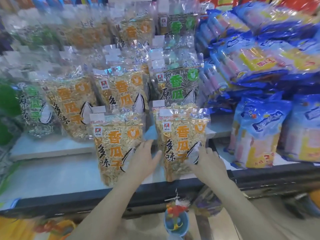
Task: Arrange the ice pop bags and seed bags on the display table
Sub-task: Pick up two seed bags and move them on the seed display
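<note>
Two clear seed bags with orange print stand upright at the front of the pale display table (52,174): a left one (114,146) and a right one (180,141). My left hand (143,161) lies flat in the gap between them, fingers straight, touching the left bag's right edge. My right hand (209,165) grips the right bag at its lower right corner, fingers curled on its front. More orange seed bags (121,90) and green-print seed bags (180,85) stand in rows behind. Blue ice pop bags (259,54) are piled at the right.
Two upright ice pop bags (256,135) stand on the table's right end. The table's dark front edge (69,201) runs across below my arms. A small blue bucket of toys (176,220) hangs below it. Bare tabletop lies at the front left.
</note>
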Tool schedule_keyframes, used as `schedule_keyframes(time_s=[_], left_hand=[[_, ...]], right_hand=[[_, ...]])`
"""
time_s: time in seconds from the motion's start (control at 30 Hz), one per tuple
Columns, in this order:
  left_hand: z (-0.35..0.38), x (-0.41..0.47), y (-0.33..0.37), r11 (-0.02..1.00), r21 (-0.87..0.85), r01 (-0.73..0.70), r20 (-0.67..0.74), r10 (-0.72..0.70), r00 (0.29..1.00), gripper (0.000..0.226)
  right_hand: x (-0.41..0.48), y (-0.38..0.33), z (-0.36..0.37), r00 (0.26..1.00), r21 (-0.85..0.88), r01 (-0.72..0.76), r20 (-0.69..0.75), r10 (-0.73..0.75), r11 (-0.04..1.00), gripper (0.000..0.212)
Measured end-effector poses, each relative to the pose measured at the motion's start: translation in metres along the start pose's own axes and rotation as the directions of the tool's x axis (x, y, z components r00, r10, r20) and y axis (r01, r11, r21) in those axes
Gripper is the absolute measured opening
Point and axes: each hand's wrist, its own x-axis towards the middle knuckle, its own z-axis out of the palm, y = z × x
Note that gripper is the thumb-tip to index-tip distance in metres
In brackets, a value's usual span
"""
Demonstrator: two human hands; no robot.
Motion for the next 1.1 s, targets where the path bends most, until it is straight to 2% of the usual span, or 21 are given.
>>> schedule_keyframes(time_s=[0.13,0.33,0.47,0.6,0.7,0.77,0.97,1.1], left_hand=[[0.001,0.02,0.016,0.983,-0.161,0.09,-0.021,-0.095,0.995,0.074],[0.007,0.035,0.033,0.958,-0.243,0.156,-0.009,-0.163,0.987,0.068],[0.011,0.041,0.038,0.941,-0.288,0.178,0.003,-0.185,0.983,0.066],[0.012,0.045,0.039,0.926,-0.322,0.197,0.002,-0.207,0.978,0.068],[0.012,0.045,0.042,0.919,-0.345,0.189,-0.014,-0.206,0.978,0.065],[0.012,0.048,0.044,0.908,-0.374,0.187,-0.028,-0.213,0.977,0.066],[0.019,0.067,0.044,0.863,-0.433,0.258,0.048,-0.264,0.963,0.084],[0.023,0.073,0.045,0.834,-0.465,0.297,0.07,-0.299,0.952,0.099]], right_hand=[[0.029,0.018,0.003,0.995,0.227,-0.061,-0.067,0.079,0.972,0.101],[0.061,0.026,0.0,0.991,0.509,-0.065,-0.071,0.117,0.858,0.112],[0.074,0.03,0.003,0.99,0.706,-0.079,-0.026,0.136,0.704,0.095],[0.081,0.034,0.005,0.993,0.797,-0.093,0.028,0.117,0.597,0.08],[0.079,0.04,0.002,0.995,0.833,-0.073,0.028,0.091,0.548,0.059],[0.076,0.048,0.0,0.996,0.849,-0.057,0.009,0.092,0.525,0.053],[0.065,0.074,-0.005,0.992,0.883,-0.023,-0.038,0.12,0.47,0.047],[0.062,0.089,-0.002,0.986,0.883,-0.034,-0.046,0.158,0.468,0.049]])
